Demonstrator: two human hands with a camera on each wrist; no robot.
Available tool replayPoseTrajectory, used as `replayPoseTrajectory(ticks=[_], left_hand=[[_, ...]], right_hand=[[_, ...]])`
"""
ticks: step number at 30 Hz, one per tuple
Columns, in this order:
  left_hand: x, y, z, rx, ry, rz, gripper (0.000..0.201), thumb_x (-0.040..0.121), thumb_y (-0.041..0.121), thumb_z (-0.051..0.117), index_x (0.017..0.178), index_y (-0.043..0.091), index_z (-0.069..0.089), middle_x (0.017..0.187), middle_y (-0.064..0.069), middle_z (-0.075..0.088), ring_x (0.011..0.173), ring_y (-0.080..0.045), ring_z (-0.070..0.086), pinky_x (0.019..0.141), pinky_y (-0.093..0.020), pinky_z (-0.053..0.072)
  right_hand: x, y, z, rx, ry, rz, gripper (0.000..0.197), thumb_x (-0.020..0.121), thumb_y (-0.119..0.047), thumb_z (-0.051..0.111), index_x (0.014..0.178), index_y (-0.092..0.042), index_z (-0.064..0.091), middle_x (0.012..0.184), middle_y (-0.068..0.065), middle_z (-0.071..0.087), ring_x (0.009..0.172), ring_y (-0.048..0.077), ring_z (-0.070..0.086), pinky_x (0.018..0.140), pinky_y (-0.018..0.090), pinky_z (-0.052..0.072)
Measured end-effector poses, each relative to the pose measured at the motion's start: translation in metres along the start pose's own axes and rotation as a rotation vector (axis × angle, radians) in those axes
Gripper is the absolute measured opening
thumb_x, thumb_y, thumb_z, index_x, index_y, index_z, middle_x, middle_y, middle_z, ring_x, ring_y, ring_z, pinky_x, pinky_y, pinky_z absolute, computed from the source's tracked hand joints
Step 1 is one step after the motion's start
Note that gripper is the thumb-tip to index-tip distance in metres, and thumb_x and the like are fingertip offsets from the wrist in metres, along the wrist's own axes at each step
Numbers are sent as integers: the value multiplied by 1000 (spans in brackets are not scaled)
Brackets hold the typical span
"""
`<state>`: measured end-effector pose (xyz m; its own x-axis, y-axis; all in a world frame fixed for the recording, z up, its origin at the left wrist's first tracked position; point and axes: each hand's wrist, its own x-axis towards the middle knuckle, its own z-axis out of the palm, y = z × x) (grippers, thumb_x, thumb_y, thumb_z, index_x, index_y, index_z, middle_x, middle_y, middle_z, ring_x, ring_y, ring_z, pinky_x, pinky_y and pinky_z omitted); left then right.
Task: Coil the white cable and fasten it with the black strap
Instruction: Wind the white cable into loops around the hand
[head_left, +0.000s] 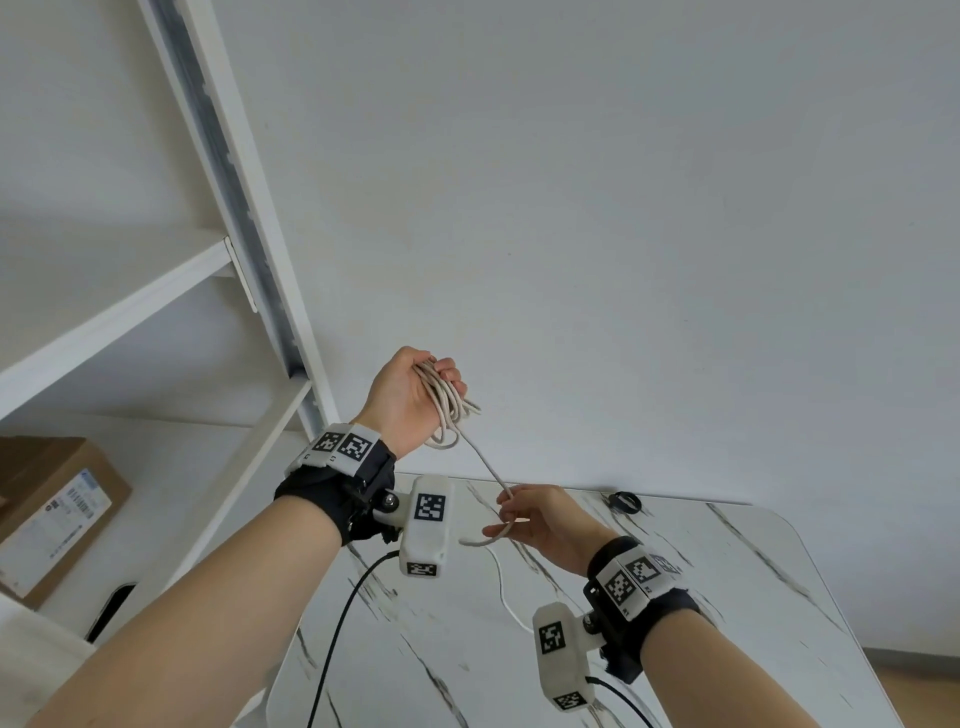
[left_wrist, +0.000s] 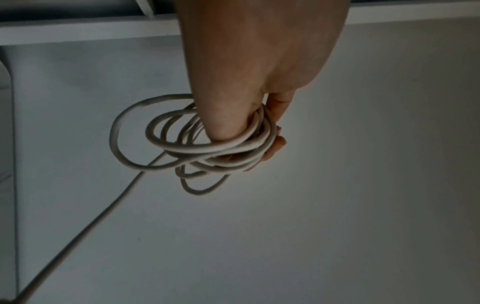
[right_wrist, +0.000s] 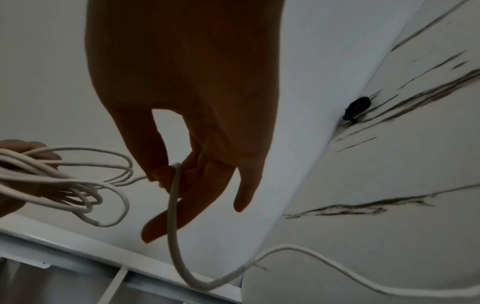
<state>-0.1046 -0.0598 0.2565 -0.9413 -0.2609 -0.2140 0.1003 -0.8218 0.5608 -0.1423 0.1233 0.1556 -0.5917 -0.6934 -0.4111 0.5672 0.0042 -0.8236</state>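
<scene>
My left hand is raised in front of the wall and grips a bundle of several loops of the white cable; the loops wrap round its curled fingers. A free strand runs down from the bundle to my right hand, which pinches the cable between thumb and forefinger, the other fingers loosely extended. Past that pinch the strand droops and trails onto the table. The black strap lies coiled at the table's far edge by the wall, also seen as a black strap beyond my right hand.
The marble-patterned table fills the lower right, against a plain white wall. A white metal shelving frame stands at the left with a cardboard box on it. Black sensor cables hang from both wrist units.
</scene>
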Motion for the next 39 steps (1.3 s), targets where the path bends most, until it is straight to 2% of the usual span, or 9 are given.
replayPoseTrajectory(ticks=[8, 13, 19, 24, 28, 31, 33, 35, 39], left_hand=[[5, 18, -2, 56, 59, 44, 24, 89, 9, 37, 66, 16, 33, 58, -2, 43, 50, -15, 45, 64, -24, 37], [6, 15, -4, 196, 160, 60, 20, 93, 9, 38, 74, 13, 33, 65, -4, 44, 56, -18, 47, 63, -27, 41], [-1, 0, -6, 356, 199, 65, 25, 100, 11, 39, 75, 11, 37, 70, -8, 46, 67, -22, 52, 69, -31, 46], [0, -16, -13, 720, 197, 100, 31, 102, 17, 36, 73, 8, 44, 70, -7, 50, 56, -15, 62, 62, -27, 50], [-7, -24, -19, 919, 118, -62, 33, 102, 19, 36, 75, 3, 49, 67, -13, 58, 55, -21, 59, 64, -32, 51], [-12, -27, -20, 930, 44, -208, 27, 102, 24, 37, 82, 8, 45, 64, -9, 54, 45, -18, 55, 46, -25, 44], [-13, -26, -20, 912, 35, -304, 34, 101, 36, 34, 81, 10, 43, 63, -9, 50, 42, -18, 49, 39, -20, 39], [-13, -24, -21, 918, 13, -398, 47, 98, 51, 30, 77, 11, 42, 58, -6, 47, 41, -18, 44, 39, -20, 38], [-15, -20, -25, 946, -107, -566, 52, 93, 57, 36, 73, 11, 48, 46, 1, 39, 34, -11, 34, 39, -19, 32]], right_hand=[[3, 13, -6, -213, 290, -172, 6, 88, -9, 62, 89, -5, 59, 61, 6, 51, 52, 16, 49, 60, 31, 54], [5, 3, 6, -705, 318, -372, 11, 87, -22, 63, 87, -12, 68, 57, -4, 51, 43, 3, 40, 46, 13, 32], [-2, -18, 30, -1186, 323, -562, 20, 91, -39, 53, 99, -29, 69, 87, -5, 65, 79, 14, 54, 69, 31, 43], [-8, -36, 45, -1283, 306, -714, 20, 92, -37, 52, 101, -31, 69, 80, -8, 55, 72, 9, 46, 60, 28, 35], [-9, -46, 46, -1323, 297, -760, 17, 89, -36, 58, 99, -32, 71, 78, -12, 49, 64, 7, 43, 53, 18, 31], [-7, -52, 43, -1202, 255, -726, 13, 86, -24, 63, 97, -25, 70, 86, -10, 60, 75, 8, 54, 66, 23, 44], [-9, -56, 41, -1085, 199, -715, 15, 87, -15, 61, 101, -16, 67, 93, -4, 64, 80, 4, 57, 74, 16, 46], [-11, -59, 39, -1044, 167, -692, 18, 87, -13, 61, 105, -12, 65, 89, -6, 60, 68, -6, 54, 67, 5, 41], [-11, -62, 29, -1041, 187, -643, 22, 84, -25, 67, 103, -13, 68, 80, -6, 61, 52, -6, 50, 55, 7, 38]])
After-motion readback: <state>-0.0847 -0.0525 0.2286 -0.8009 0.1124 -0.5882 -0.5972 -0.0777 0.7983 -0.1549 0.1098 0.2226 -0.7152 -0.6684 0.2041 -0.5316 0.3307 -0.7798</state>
